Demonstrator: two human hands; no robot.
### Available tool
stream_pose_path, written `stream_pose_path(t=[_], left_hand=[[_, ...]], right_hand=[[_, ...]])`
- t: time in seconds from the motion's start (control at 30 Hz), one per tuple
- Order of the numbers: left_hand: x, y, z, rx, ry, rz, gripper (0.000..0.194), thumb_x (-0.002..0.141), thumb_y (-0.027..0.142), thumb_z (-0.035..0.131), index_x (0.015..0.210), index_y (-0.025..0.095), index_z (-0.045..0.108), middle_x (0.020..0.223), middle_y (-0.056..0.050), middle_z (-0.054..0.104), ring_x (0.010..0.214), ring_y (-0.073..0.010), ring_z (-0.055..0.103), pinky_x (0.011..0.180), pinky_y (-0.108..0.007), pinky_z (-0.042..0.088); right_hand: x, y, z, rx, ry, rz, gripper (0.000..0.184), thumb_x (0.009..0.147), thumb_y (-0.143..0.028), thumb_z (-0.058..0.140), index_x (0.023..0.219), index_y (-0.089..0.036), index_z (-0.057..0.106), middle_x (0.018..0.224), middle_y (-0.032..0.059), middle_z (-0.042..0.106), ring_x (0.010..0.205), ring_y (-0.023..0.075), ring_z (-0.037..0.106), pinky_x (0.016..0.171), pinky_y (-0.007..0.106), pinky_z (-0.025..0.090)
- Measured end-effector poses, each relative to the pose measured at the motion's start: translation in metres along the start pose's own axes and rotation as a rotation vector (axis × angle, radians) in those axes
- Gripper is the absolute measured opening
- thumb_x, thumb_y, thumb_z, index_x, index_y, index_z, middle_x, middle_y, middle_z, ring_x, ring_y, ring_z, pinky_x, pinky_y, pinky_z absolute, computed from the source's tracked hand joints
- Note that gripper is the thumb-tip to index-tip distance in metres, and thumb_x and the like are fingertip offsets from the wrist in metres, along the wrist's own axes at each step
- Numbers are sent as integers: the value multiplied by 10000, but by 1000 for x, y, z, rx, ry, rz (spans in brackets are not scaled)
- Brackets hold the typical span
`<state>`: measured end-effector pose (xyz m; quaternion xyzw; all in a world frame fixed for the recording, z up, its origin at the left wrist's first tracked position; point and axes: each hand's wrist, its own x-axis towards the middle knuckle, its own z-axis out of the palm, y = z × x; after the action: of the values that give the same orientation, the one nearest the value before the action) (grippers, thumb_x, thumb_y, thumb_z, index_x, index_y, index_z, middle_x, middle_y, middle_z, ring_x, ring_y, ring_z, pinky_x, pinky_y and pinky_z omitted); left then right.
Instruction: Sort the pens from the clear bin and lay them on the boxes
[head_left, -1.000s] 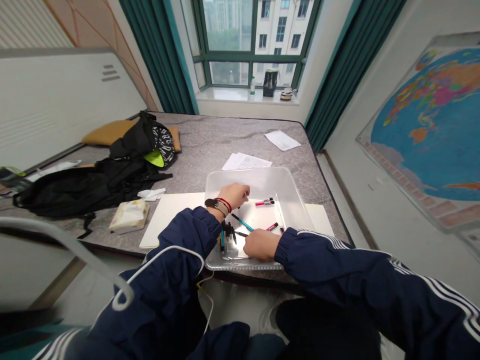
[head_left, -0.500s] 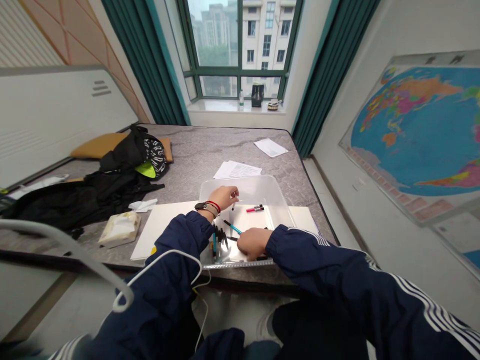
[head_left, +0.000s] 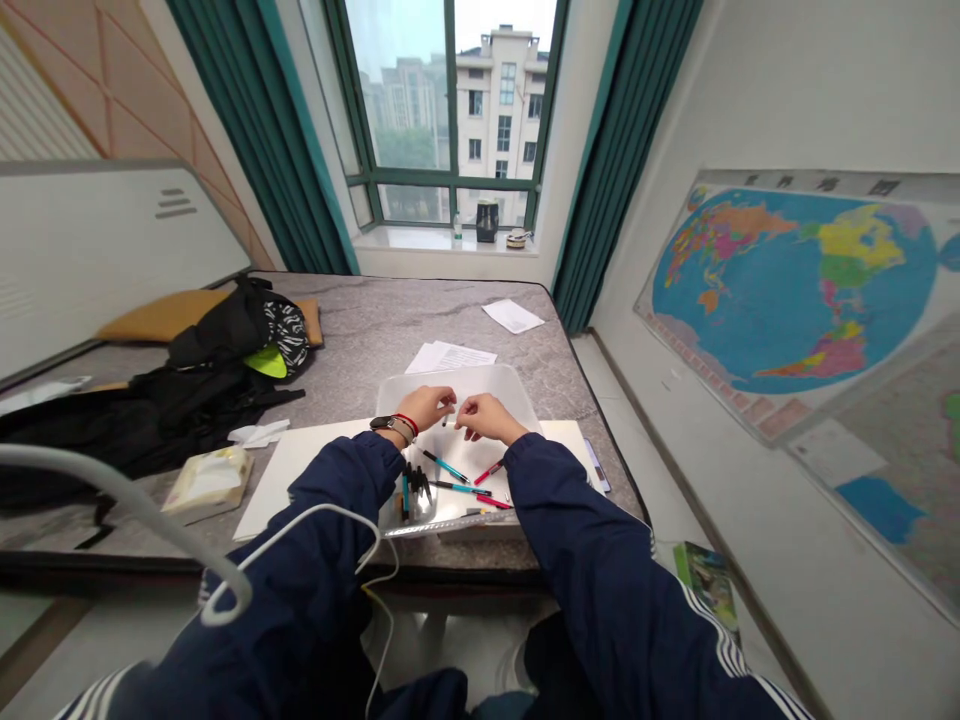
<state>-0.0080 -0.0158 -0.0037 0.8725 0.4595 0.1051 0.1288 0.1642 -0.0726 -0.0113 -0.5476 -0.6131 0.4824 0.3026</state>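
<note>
Over a clear plastic box (head_left: pixel 517 392) my two hands are close together. My left hand (head_left: pixel 429 407), with a watch and a red band at the wrist, is closed in a pinch; a small dark-tipped piece shows below its fingers, too small to name. Just beside it my right hand (head_left: pixel 489 416) has its fingers pinched together, and whatever they may hold is hidden. Beneath, inside the box, lie a teal pen (head_left: pixel 445 466), a second teal pen (head_left: pixel 457 488), a red pen (head_left: pixel 489 472) and another red pen (head_left: pixel 493 502). Several black pens (head_left: pixel 421 482) are bunched at the left.
White board or paper (head_left: pixel 279 488) lies under the box on the grey bed-like surface (head_left: pixel 360 320). A tissue pack (head_left: pixel 210 482) and black bag (head_left: pixel 180 400) are at left. A white cable (head_left: pixel 319 510) crosses my left sleeve. Papers (head_left: pixel 450 356) lie behind the box.
My right hand has risen from the pens at the box's near side to beside my left hand. Teal and red pens now lie uncovered there. The view has shifted to the right.
</note>
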Motion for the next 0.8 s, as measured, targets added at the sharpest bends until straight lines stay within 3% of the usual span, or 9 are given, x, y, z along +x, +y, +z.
stream_pose_path(t=[0.23,0.4,0.53,0.7,0.8], left_hand=[[0,17,9,49,35,-35,269,891,344,562,1088,265,727,1007,-50,743,956,-215,667,794,-274,482],[-4,14,23,51,200,-76,373,973,294,410,1234,213,665,1092,-112,692,1005,-225,645,848,-296,478],[-6,4,29,12,248,-41,382,984,277,389,1249,182,647,1050,-112,676,982,-209,639,861,-289,474],[0,1,31,-91,228,28,368,926,320,537,1247,161,622,1009,-83,703,836,-184,649,815,-289,483],[2,3,30,-119,194,25,311,872,329,618,1148,193,660,954,-47,718,754,-166,645,756,-277,482]], right_hand=[[18,5,-1,352,345,38,40,800,-131,634,762,-131,620,674,15,670,541,86,623,490,167,515],[25,12,3,305,331,-18,63,824,-167,647,773,-131,639,609,-9,626,499,87,602,472,181,520],[31,15,5,183,293,-98,90,822,-214,677,788,-139,645,605,-17,630,477,86,602,478,184,522],[34,18,3,53,353,-120,37,823,-149,641,807,-139,673,657,9,679,512,97,638,484,166,508],[35,21,3,31,381,-109,76,824,-132,625,854,-140,694,732,30,715,549,103,660,511,170,523]])
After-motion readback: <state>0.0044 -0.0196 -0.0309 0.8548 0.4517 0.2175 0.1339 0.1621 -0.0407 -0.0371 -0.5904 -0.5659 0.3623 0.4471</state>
